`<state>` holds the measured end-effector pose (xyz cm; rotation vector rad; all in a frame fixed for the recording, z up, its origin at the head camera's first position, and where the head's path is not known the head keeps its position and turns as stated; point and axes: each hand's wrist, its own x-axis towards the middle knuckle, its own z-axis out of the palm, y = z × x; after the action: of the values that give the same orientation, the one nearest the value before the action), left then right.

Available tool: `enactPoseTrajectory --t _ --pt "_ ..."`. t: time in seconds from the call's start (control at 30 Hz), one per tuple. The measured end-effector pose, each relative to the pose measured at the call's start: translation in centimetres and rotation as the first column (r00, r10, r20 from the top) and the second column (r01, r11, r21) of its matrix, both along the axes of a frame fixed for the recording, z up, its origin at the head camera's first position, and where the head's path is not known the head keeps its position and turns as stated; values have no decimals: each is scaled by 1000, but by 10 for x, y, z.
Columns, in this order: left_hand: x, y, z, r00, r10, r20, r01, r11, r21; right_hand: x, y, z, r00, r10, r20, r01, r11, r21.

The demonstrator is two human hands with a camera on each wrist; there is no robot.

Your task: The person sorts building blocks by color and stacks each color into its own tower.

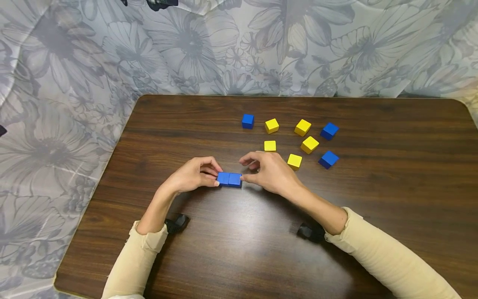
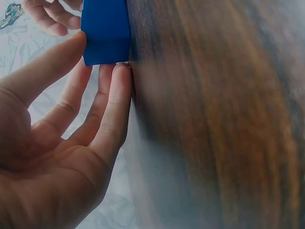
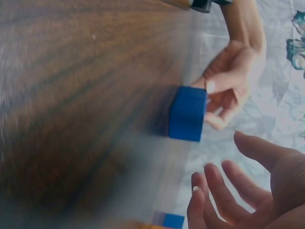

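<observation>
Two blue cubes sit side by side, faces together, on the dark wood table [image 1: 231, 241]. My left hand [image 1: 191, 174] pinches the left blue cube [image 1: 223, 178], thumb on its near side and fingers behind it. From the left wrist view, that thumb rests at the edge of the blue block [image 2: 106, 38], with fingertips at its end. Just right of the right blue cube [image 1: 235, 180] is my right hand [image 1: 271, 172], its fingers loosely bent and holding nothing. The right wrist view shows a gap between this hand and the blue cubes [image 3: 187, 114].
Beyond my right hand lie several loose yellow cubes, among them a near one [image 1: 294, 161] and a far one [image 1: 303, 127]. Loose blue cubes are at the back [image 1: 248, 121] and to the right [image 1: 329, 159]. A flower-patterned cloth [image 1: 190, 45] hangs behind the table.
</observation>
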<state>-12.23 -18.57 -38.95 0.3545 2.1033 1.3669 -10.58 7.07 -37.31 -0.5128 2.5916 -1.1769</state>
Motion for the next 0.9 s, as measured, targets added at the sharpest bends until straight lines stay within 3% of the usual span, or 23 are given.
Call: enactPoseTrajectory --t 0.37,0.9 --pt "-1 0 -1 1000 7 0 -7 1000 -12 -2 22 14 998 -27 -51 27 1000 -7" --pt "1 1 1 1000 -5 -16 5 1000 -22 -1 56 23 993 -103 -58 99 992 -72"
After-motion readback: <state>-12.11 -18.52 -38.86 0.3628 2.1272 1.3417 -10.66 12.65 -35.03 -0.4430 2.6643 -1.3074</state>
